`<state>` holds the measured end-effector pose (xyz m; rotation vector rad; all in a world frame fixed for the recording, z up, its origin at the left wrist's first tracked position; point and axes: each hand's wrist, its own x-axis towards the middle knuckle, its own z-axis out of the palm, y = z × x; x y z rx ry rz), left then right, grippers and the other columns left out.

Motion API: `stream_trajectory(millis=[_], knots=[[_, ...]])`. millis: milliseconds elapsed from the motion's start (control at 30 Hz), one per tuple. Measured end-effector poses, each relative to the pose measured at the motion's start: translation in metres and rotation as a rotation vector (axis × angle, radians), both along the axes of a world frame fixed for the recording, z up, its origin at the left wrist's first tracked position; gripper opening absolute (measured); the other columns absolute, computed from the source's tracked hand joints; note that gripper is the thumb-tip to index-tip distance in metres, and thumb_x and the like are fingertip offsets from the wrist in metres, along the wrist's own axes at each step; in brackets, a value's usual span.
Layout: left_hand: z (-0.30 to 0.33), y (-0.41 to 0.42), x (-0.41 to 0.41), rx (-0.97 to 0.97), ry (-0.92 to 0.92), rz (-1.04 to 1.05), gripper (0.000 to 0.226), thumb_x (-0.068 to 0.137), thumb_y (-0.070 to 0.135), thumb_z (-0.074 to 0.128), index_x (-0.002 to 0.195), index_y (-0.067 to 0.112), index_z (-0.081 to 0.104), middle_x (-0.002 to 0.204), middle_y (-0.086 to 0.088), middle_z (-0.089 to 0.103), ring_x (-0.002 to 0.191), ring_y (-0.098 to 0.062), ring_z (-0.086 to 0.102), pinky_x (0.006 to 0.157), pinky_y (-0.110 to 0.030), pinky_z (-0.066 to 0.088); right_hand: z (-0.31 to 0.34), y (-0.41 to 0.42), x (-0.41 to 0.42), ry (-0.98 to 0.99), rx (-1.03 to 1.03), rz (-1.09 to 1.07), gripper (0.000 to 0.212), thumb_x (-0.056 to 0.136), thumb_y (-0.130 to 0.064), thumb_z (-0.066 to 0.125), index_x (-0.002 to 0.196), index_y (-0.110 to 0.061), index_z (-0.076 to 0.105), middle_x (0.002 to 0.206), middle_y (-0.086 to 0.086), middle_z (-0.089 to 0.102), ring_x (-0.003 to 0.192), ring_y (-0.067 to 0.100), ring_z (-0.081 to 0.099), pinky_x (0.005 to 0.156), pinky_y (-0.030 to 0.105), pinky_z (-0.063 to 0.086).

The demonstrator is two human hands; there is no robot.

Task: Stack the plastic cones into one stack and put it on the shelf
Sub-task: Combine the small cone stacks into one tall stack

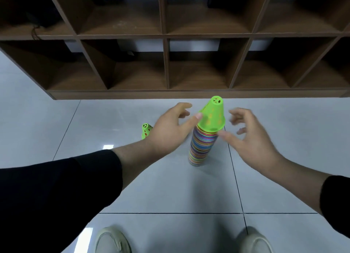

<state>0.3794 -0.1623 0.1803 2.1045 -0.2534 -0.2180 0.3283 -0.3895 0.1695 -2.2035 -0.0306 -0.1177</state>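
Note:
A tall stack of many-coloured plastic cones (201,146) stands upright on the tiled floor, topped by a green cone (213,116) with holes in it. My left hand (168,131) is spread just left of the top cone, its thumb tip touching the cone's side. My right hand (250,137) hovers to the right with loosely curved fingers, its thumb close to the green cone's rim. Neither hand grips anything. A second green cone (146,131) stands on the floor behind my left hand, partly hidden by it. The brown wooden shelf (166,92) with open compartments stands beyond the stack.
My two light shoes (113,240) are at the bottom edge of the view. The shelf's lower compartments (197,70) facing the stack hold nothing visible. Dark objects and a cable (35,32) sit in the upper left compartment.

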Motion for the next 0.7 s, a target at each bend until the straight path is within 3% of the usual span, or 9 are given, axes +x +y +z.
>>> stream_trajectory(millis=[67, 133, 233, 333, 433, 567, 700], knots=[[-0.01, 0.027, -0.003, 0.045, -0.072, 0.107, 0.033, 0.091, 0.056, 0.053, 0.107, 0.03, 0.065, 0.102, 0.012, 0.067, 0.097, -0.006, 0.062, 0.084, -0.034, 0.053, 0.012, 0.003, -0.02, -0.076, 0.008, 0.036, 0.03, 0.08, -0.055, 0.064, 0.098, -0.033, 0.053, 0.088, -0.009, 0.057, 0.082, 0.012, 0.054, 0.075, 0.037, 0.047], [-0.027, 0.06, -0.001, 0.158, -0.096, 0.168, 0.023, 0.094, 0.048, 0.053, 0.096, 0.028, 0.065, 0.096, 0.012, 0.066, 0.091, -0.007, 0.062, 0.077, -0.031, 0.052, 0.019, 0.015, -0.037, -0.061, -0.059, 0.187, 0.019, 0.084, -0.049, 0.057, 0.086, -0.03, 0.054, 0.08, -0.005, 0.056, 0.073, 0.015, 0.053, 0.068, 0.036, 0.045], [-0.053, 0.103, 0.006, 0.327, -0.076, 0.224, 0.022, 0.096, 0.043, 0.055, 0.107, 0.026, 0.064, 0.104, 0.007, 0.065, 0.095, -0.012, 0.061, 0.078, -0.029, 0.047, 0.008, 0.048, -0.046, 0.044, -0.049, 0.306, 0.017, 0.09, -0.046, 0.058, 0.088, -0.029, 0.059, 0.084, -0.006, 0.06, 0.078, 0.018, 0.058, 0.069, 0.033, 0.049], [-0.076, 0.13, 0.015, 0.48, 0.006, 0.196, 0.036, 0.095, 0.046, 0.057, 0.123, 0.024, 0.057, 0.115, 0.0, 0.064, 0.1, -0.016, 0.06, 0.079, -0.03, 0.045, -0.024, 0.088, -0.036, 0.163, -0.026, 0.306, 0.011, 0.091, -0.039, 0.063, 0.099, -0.031, 0.06, 0.094, -0.012, 0.063, 0.089, 0.012, 0.061, 0.075, 0.032, 0.052], [-0.093, 0.142, 0.02, 0.451, 0.167, 0.232, 0.051, 0.094, 0.053, 0.057, 0.133, 0.021, 0.052, 0.125, -0.008, 0.063, 0.11, -0.023, 0.06, 0.084, -0.032, 0.047, -0.069, 0.122, -0.014, 0.223, 0.006, 0.218, 0.023, 0.088, -0.039, 0.065, 0.107, -0.03, 0.056, 0.106, -0.013, 0.059, 0.097, 0.006, 0.059, 0.084, 0.034, 0.053], [-0.119, 0.147, 0.021, 0.297, 0.405, 0.322, 0.072, 0.086, 0.056, 0.067, 0.144, 0.022, 0.041, 0.127, -0.011, 0.06, 0.111, -0.028, 0.059, 0.095, -0.04, 0.052, -0.14, 0.151, 0.027, 0.345, 0.006, -0.026, 0.057, 0.083, -0.035, 0.075, 0.13, -0.022, 0.046, 0.122, -0.001, 0.053, 0.111, 0.022, 0.056, 0.097, 0.044, 0.048], [-0.15, 0.147, 0.029, 0.216, 0.488, 0.316, 0.089, 0.079, 0.049, 0.078, 0.149, 0.024, 0.029, 0.123, -0.012, 0.058, 0.11, -0.03, 0.06, 0.096, -0.043, 0.051, -0.189, 0.162, 0.068, 0.413, 0.058, -0.31, 0.093, 0.071, -0.04, 0.08, 0.145, -0.013, 0.031, 0.137, 0.016, 0.051, 0.123, 0.034, 0.053, 0.101, 0.046, 0.044]])
